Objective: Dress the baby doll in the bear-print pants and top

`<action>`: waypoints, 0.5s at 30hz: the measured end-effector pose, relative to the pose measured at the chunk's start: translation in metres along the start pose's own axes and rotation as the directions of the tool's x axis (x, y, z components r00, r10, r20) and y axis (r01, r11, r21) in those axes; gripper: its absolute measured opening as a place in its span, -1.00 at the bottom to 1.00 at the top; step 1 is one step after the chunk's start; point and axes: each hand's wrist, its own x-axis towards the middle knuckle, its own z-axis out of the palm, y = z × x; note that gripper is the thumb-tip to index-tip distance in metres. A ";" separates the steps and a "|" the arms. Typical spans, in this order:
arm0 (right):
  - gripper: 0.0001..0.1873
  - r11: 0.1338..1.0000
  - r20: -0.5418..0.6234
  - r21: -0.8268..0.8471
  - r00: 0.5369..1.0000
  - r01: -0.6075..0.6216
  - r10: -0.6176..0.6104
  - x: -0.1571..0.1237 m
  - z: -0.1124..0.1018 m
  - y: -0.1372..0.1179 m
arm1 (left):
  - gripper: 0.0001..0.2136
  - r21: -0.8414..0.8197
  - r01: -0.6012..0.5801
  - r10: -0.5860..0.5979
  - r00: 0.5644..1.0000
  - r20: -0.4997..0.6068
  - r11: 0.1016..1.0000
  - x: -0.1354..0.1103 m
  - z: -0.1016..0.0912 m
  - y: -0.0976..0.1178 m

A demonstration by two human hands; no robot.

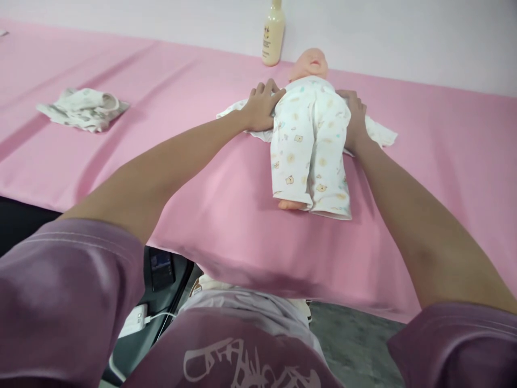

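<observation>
A baby doll [313,62] lies on its back on the pink cover, head towards the wall. White baby pants [311,145] printed with small bears cover its legs and reach up to its chest. One foot [291,205] peeks out of a pant leg; the other is hidden. My left hand [264,108] is closed at the left edge of the pants, near the waist. My right hand [354,118] curls around the opposite edge, its fingers partly hidden. The sleeves of a white shirt [379,133] spread out on both sides beneath my hands.
A cream-coloured bottle [273,37] stands by the white wall, behind the doll. Folded white cloth [83,109] lies on the left of the pink cover [210,215]. Below the front edge are a phone [162,268] and a white charger [135,320] with a cable.
</observation>
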 end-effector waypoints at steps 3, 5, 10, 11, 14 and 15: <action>-0.45 1.000 0.004 -0.011 1.000 -0.009 0.009 0.001 0.000 0.000 | -0.29 -0.002 0.016 -0.016 1.000 0.022 1.000 0.002 -0.001 0.000; -0.47 1.000 -0.006 -0.012 1.000 -0.009 0.009 0.001 0.001 0.001 | -0.31 -0.015 0.035 -0.034 0.998 0.048 0.999 0.004 -0.002 0.001; -0.49 1.000 -0.020 -0.017 1.000 -0.020 0.019 0.000 0.004 -0.003 | -0.31 -0.070 0.077 -0.066 0.986 0.151 0.995 0.007 -0.015 0.002; -0.47 0.999 -0.014 -0.018 0.999 -0.029 0.029 0.000 0.003 -0.004 | -0.32 -0.080 0.078 -0.064 0.984 0.167 0.994 0.007 -0.020 0.001; -0.30 0.999 0.050 0.000 0.998 -0.046 0.046 0.004 -0.011 -0.008 | -0.36 -0.172 0.140 -0.089 0.958 0.271 0.975 0.010 -0.044 -0.001; -0.27 0.999 0.117 0.017 0.993 -0.037 0.035 0.008 -0.020 -0.008 | -0.40 -0.211 0.176 -0.105 0.945 0.309 0.961 0.012 -0.052 -0.001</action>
